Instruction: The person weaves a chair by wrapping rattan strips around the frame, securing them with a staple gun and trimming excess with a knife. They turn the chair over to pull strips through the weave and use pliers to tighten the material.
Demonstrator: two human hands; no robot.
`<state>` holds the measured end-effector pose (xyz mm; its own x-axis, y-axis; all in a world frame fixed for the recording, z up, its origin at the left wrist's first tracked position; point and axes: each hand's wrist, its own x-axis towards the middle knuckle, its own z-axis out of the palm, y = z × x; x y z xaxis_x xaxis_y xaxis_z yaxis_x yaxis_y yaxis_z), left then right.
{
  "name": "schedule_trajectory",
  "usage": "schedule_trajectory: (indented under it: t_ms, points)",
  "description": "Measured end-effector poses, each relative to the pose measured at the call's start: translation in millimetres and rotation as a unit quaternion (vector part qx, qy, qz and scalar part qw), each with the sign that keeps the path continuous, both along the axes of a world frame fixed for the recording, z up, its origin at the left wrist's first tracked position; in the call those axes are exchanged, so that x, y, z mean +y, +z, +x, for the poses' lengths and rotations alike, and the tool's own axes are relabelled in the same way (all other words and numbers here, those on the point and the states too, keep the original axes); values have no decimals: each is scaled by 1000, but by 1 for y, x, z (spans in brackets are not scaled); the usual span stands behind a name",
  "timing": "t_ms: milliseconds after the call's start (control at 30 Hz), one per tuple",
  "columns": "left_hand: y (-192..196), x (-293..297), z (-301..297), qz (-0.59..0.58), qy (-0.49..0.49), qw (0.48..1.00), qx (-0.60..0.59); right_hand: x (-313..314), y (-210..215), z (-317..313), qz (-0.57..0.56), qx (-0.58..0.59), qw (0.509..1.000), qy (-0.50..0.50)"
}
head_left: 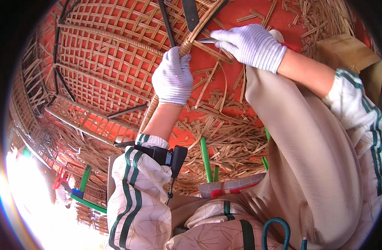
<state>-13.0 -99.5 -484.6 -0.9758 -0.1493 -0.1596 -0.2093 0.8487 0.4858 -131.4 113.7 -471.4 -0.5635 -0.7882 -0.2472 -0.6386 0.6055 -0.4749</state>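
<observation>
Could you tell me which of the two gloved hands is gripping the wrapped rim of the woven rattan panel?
The left hand: it closes round the wrapped rim, while the right hand holds a metal tool instead.

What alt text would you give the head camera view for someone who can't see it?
Two white-gloved hands work on a woven rattan frame: the left hand grips its wrapped rim, the right hand holds a metal tool there. Cut cane strips litter the red floor.
</observation>
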Motion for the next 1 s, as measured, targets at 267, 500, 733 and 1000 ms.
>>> schedule_trajectory:
  t_ms: [267, 500, 733, 1000]
  points:
    - [5, 1, -2, -9, 7, 1000, -8, 15, -52, -6, -166, -2, 986, 11]
    - [0, -1, -1, -2, -1, 1000, 9, 9, -43, -25, -78, 7, 995, -58]
    - [2, 4, -1, -6, 1, 1000, 3, 24, -9, -16, -42, -21, 998, -30]
    - [5, 2, -2, -9, 1, 1000, -3, 5, -6, -15, -7, -24, 1000, 11]
